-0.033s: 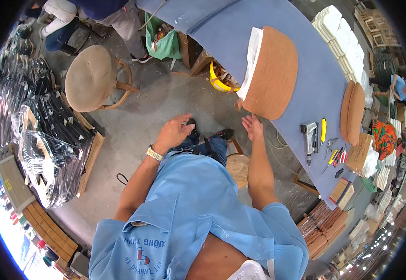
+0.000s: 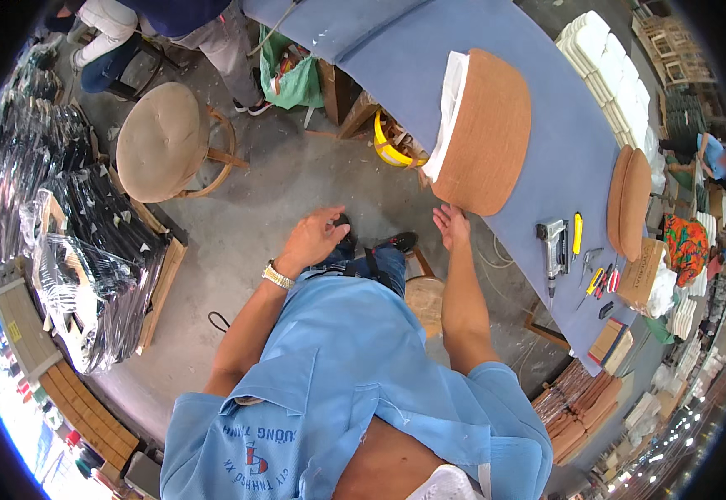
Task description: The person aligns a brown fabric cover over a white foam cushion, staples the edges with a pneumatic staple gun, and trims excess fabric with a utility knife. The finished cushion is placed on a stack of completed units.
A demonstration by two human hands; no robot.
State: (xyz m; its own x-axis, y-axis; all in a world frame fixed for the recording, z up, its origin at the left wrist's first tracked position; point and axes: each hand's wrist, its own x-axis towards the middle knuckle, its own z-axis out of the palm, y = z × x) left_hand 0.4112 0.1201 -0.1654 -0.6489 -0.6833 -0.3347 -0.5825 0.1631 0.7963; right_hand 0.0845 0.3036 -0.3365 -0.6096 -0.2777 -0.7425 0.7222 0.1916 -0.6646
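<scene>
My left hand (image 2: 313,237) hangs in the air before my waist, fingers apart and holding nothing; the wrist wears a gold-coloured watch (image 2: 278,276). Just below the near end of a rust-brown upholstered cushion (image 2: 488,133), my right hand (image 2: 452,225) is open with its fingers spread. Whether its fingertips touch the cushion I cannot tell. The cushion lies on a blue-covered table (image 2: 559,133), with white lining (image 2: 450,117) showing along its left side. Further right on that table are a staple gun (image 2: 555,254), a yellow-handled cutter (image 2: 578,233) and several hand tools (image 2: 603,281).
Left stand a round tufted stool (image 2: 163,142) and plastic-wrapped stacks (image 2: 96,267). A yellow bucket of scraps (image 2: 392,150) and a green bag (image 2: 292,75) sit by the table. Folded brown cushions (image 2: 630,204) lie at its right edge. A wooden stool (image 2: 425,304) is near my legs; another person (image 2: 221,50) is beyond.
</scene>
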